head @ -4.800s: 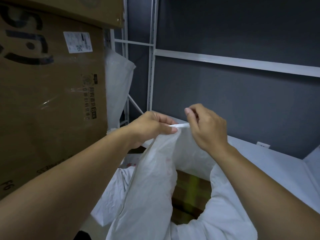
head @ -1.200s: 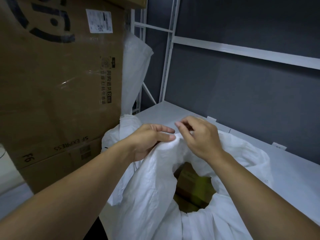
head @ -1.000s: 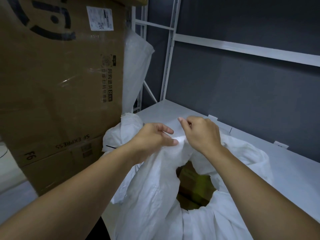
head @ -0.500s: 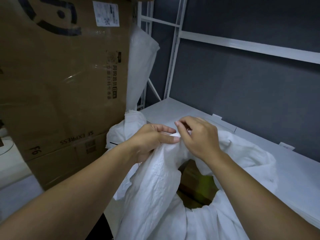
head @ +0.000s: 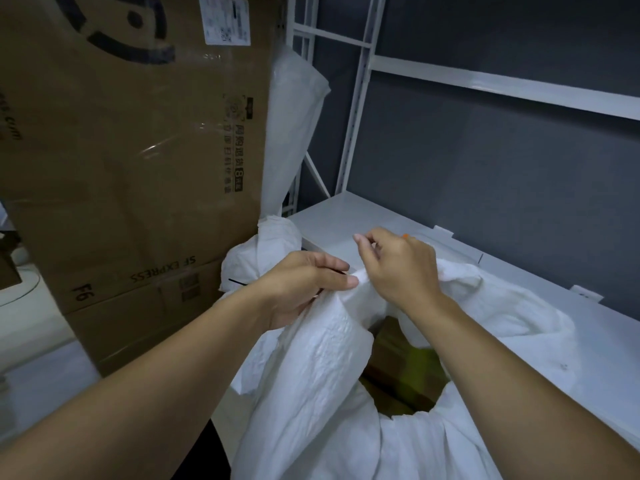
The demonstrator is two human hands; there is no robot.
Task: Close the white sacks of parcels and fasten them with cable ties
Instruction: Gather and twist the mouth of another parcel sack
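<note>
Crinkled white sack [head: 322, 375], gaping oval mouth

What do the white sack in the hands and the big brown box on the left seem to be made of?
White sack: probably woven plastic fabric, matte; it shows a fine crinkled texture and stiff folds. Big brown box: likely cardboard, matte, with black print; shiny streaks suggest clear tape on it.
</note>
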